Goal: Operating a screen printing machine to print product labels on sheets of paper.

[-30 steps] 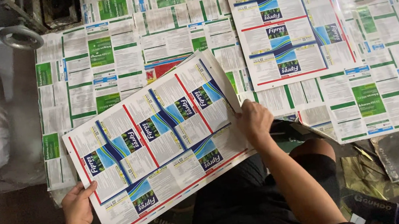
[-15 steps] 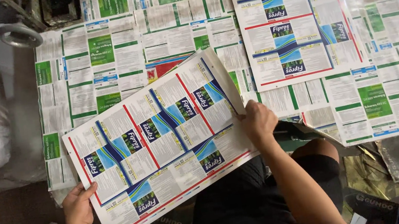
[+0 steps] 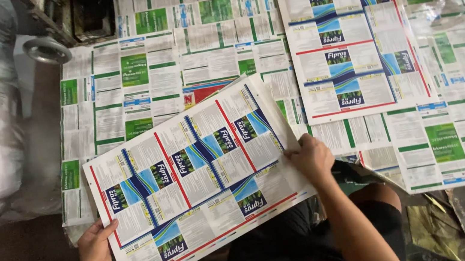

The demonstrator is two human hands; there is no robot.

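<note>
Both hands, left hand (image 3: 95,251) and right hand (image 3: 310,159), still pinch the printed label sheet (image 3: 196,175) (barely shifted), squaring it above green-printed sheets (image 3: 135,83).

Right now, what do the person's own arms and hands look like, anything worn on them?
Both are bare. The left hand and its forearm show no glove, sleeve, watch or ring. The right hand is likewise ungloved, and the right forearm is uncovered as far as the bottom edge of the view. No bands, markings or jewellery can be seen on either.
</note>
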